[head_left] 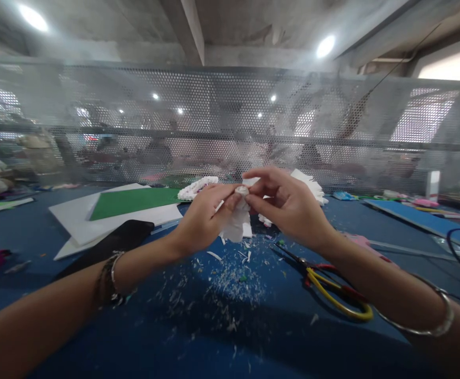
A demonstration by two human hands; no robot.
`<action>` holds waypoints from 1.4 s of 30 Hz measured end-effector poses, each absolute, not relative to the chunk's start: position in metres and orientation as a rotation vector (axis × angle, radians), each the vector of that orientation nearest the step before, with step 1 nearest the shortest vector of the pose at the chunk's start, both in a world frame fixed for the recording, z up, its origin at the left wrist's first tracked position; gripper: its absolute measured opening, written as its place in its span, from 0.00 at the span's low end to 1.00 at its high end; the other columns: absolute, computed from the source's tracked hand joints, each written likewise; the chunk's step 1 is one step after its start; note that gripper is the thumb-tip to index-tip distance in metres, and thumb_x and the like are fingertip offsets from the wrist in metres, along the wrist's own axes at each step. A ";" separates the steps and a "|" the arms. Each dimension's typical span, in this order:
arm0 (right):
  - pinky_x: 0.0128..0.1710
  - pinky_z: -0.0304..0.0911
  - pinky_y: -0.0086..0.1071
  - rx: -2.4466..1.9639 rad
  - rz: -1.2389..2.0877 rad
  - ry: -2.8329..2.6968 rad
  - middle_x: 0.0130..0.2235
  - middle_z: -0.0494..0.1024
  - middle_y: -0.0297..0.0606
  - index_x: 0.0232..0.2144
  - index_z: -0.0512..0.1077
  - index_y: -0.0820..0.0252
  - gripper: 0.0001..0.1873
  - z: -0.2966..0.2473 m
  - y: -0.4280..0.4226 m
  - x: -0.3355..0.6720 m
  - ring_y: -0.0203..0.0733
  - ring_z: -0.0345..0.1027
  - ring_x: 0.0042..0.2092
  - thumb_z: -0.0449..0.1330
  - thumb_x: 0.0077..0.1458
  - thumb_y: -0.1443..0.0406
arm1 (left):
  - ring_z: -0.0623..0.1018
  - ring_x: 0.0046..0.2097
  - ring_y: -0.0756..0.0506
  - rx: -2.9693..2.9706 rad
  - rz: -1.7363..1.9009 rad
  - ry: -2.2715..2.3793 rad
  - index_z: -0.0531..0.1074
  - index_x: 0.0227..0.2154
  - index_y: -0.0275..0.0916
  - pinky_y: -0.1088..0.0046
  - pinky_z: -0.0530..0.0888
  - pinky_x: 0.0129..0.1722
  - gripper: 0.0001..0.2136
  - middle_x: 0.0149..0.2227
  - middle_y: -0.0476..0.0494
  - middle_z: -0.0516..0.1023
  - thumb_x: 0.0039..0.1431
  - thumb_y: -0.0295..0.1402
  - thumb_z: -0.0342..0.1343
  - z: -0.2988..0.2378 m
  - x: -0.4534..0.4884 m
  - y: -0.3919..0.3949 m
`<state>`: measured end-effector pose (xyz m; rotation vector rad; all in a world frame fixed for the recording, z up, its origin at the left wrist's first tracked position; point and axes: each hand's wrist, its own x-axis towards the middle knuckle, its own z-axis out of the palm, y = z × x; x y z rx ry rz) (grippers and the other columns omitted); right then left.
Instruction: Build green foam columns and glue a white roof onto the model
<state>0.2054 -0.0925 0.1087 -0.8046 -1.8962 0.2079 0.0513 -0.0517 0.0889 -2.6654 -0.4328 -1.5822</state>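
My left hand and my right hand meet above the blue table. Both are closed on a small piece of white fringed paper, which hangs down between them. The fingertips of both hands pinch its rolled top end. Below the hands lie several white paper scraps on the table.
Scissors with yellow and red handles lie under my right forearm. A green sheet rests on white sheets at left, next to a black object. More white fringed pieces lie behind the hands. A perforated metal screen closes the far side.
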 end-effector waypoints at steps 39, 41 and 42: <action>0.33 0.58 0.30 -0.720 -0.003 -2.103 0.32 0.66 0.33 0.36 0.68 0.60 0.07 0.116 -0.091 0.210 0.33 0.61 0.34 0.54 0.52 0.67 | 0.71 0.27 0.51 -3.397 -1.430 -0.623 0.76 0.26 0.39 0.76 0.67 0.27 0.10 0.25 0.49 0.76 0.53 0.37 0.52 0.111 0.034 -0.041; 0.35 0.59 0.30 -0.626 -0.184 -2.163 0.31 0.67 0.33 0.35 0.68 0.59 0.07 0.118 -0.094 0.212 0.33 0.62 0.34 0.56 0.51 0.68 | 0.72 0.27 0.51 -3.415 -1.460 -0.630 0.75 0.27 0.38 0.76 0.68 0.27 0.10 0.26 0.49 0.77 0.53 0.36 0.52 0.110 0.035 -0.041; 0.35 0.60 0.30 -0.587 -0.265 -2.192 0.31 0.68 0.33 0.34 0.69 0.59 0.06 0.120 -0.095 0.213 0.33 0.63 0.34 0.56 0.51 0.69 | 0.73 0.28 0.51 -3.432 -1.478 -0.631 0.75 0.27 0.38 0.77 0.68 0.27 0.10 0.26 0.48 0.77 0.53 0.36 0.51 0.110 0.035 -0.040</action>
